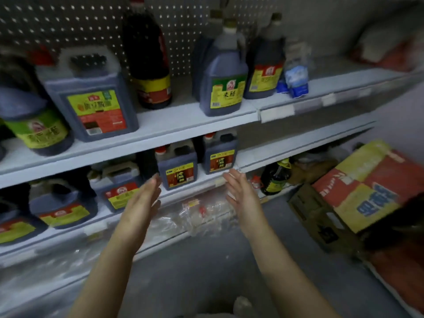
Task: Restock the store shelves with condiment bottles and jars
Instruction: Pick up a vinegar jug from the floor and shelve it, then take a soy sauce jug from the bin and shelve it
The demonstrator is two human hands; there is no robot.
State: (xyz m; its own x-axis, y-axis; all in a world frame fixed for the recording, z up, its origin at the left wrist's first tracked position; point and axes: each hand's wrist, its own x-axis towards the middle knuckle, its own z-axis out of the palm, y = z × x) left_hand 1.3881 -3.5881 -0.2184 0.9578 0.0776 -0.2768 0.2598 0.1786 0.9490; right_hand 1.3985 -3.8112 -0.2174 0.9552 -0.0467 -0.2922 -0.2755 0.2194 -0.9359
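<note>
Two small dark jugs with red-and-yellow labels stand at the front of the middle shelf [298,143]: one [177,167] and one further right [219,154]. My left hand [143,200] and my right hand [241,193] reach towards them with straight fingers and palms facing each other, holding nothing. The left fingertips are just beside the left jug's lower corner; the right fingertips are just below the right jug. More dark jugs [119,189] fill the shelf to the left.
The upper shelf [174,125] carries large dark jugs [91,97], a tall bottle [149,56], a green-labelled jug [223,74] and blue packets [296,76]. Clear plastic bags [199,214] lie on the bottom shelf. A dark bottle [275,177] and printed cartons [367,189] sit at the right.
</note>
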